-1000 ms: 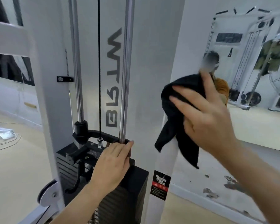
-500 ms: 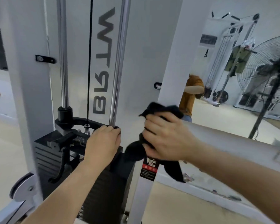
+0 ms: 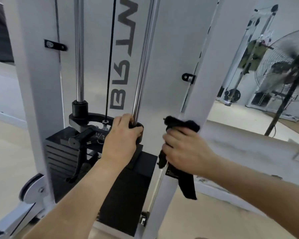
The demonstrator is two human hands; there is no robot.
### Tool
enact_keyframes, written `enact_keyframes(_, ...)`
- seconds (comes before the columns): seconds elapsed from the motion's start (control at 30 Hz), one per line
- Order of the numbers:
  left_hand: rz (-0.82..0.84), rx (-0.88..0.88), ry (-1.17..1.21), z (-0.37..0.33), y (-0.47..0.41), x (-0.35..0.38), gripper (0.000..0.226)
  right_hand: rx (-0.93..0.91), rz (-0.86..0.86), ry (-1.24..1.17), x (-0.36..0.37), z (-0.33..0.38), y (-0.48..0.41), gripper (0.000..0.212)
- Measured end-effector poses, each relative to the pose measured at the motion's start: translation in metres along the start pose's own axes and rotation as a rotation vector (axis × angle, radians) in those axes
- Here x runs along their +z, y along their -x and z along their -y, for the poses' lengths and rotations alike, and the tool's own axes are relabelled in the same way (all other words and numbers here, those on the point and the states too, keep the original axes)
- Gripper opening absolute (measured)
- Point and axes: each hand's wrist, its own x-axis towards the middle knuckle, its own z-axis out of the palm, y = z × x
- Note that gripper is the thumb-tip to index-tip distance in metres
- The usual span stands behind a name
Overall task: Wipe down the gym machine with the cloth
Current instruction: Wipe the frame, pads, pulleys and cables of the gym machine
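The black cloth (image 3: 181,125) is bunched in the gripping right hand (image 3: 185,152) and pressed to the machine's white upright post (image 3: 202,75). It sits far lower than a second ago, so the upper stretch looks wiped. Just left of it, the left hand (image 3: 123,137) stays clamped on the guide-rod collar (image 3: 137,125) above the weight stack (image 3: 128,187).

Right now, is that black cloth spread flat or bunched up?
Bunched up: the right hand grips the black cloth in a wad against the white upright post, one loose end dangling below.
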Motion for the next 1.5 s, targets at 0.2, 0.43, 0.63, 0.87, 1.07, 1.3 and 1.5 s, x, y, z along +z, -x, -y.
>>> enact_keyframes(0.2, 0.009, -0.092, 0.099, -0.001, 0.007, 0.007, 0.022, 0.193, -0.117, 0.012, 0.002, -0.007, -0.006, 0.023)
enact_keyframes(0.43, 0.086, -0.025, -0.049, 0.002, -0.001, 0.010, 0.029, -0.045, -0.053, -0.012, 0.017, 0.020, 0.010, 0.018)
enact_keyframes(0.63, 0.059, -0.002, -0.058, 0.009, 0.007, 0.020, 0.062, 0.220, -0.253, 0.108, 0.003, -0.021, -0.022, 0.022)
enact_keyframes(0.87, 0.079, -0.037, -0.047, -0.005, 0.024, 0.012, 0.064, -0.087, 0.198, -0.060, 0.041, 0.066, 0.023, 0.015)
enact_keyframes(1.07, -0.079, -0.097, 0.308, -0.020, 0.068, 0.011, 0.064, 0.236, -0.275, 0.076, 0.007, -0.025, -0.017, 0.019)
enact_keyframes(1.3, 0.312, -0.341, 0.855, -0.064, 0.093, 0.043, 0.078, -0.129, 0.161, -0.189, 0.065, 0.078, 0.044, 0.027)
enact_keyframes(1.5, 0.307, -0.320, 1.169, -0.065, 0.088, 0.051, 0.058, -0.153, -0.077, -0.306, 0.066, 0.054, 0.058, 0.016)
